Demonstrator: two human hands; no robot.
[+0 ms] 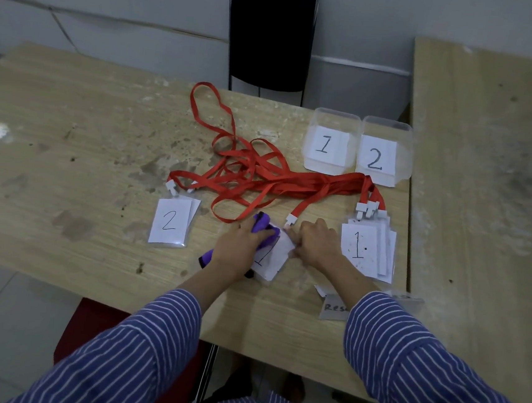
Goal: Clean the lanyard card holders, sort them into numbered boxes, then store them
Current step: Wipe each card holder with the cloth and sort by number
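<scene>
My left hand (pixel 237 247) grips a purple cloth (pixel 263 228) and presses it on a card holder marked 1 (pixel 277 256) at the table's front middle. My right hand (pixel 314 243) holds that holder's right edge with curled fingers. A stack of holders marked 1 (pixel 364 249) lies to the right, and a pair marked 2 (pixel 171 223) lies to the left. Their red lanyards (pixel 260 175) tangle across the middle of the table. Two clear boxes labelled 1 (pixel 330 142) and 2 (pixel 381 154) stand at the back right.
A paper label with writing (pixel 334 307) lies near the front edge by my right sleeve. A black chair (pixel 271 33) stands behind the wooden table (pixel 68 149). A second table (pixel 489 158) adjoins on the right. A red seat (pixel 83 330) is below the front edge.
</scene>
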